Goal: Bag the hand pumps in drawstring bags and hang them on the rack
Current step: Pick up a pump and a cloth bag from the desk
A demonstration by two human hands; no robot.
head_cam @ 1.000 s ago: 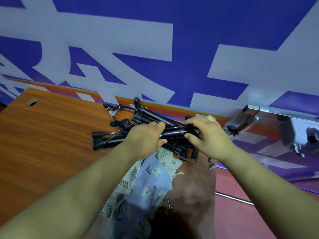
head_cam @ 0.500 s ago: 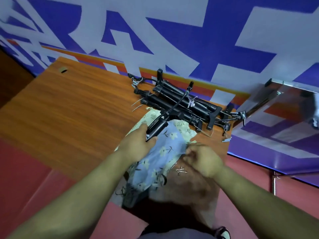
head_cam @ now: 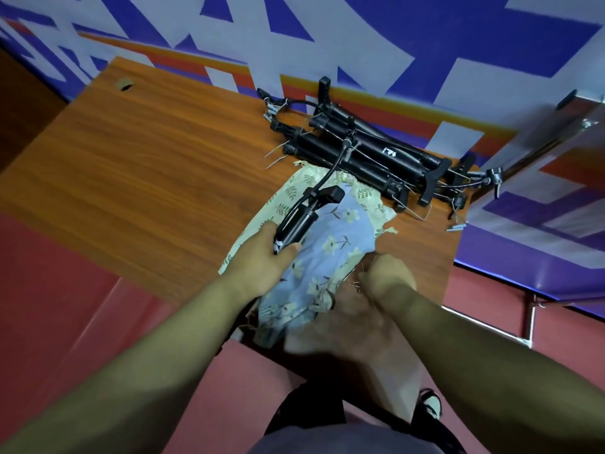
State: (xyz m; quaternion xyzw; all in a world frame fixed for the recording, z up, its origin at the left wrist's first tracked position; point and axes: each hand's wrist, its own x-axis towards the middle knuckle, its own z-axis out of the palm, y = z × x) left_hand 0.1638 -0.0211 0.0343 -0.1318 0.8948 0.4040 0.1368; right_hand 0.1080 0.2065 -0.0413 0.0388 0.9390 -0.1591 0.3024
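Note:
My left hand [head_cam: 262,257] grips a black hand pump [head_cam: 302,217] by its barrel, handle end pointing away from me, above a pile of floral drawstring bags. The top bag is blue [head_cam: 330,257], with a cream leaf-print bag [head_cam: 294,194] under it. My right hand [head_cam: 388,273] is closed at the right edge of the blue bag, near small metal pins; whether it pinches the cloth is unclear. A heap of black hand pumps [head_cam: 370,149] with hoses lies at the far right of the wooden table [head_cam: 147,158].
A metal rack [head_cam: 556,126] juts in at the upper right beside the table's corner. A blue, white and orange banner [head_cam: 360,34] covers the wall behind. Red floor [head_cam: 49,273] lies on the left and below. A sandalled foot [head_cam: 429,404] shows near the bottom.
My left hand has lifted one pump off the heap and drawn it toward me over the bags. My right hand left the heap and came down to the blue bag's edge.

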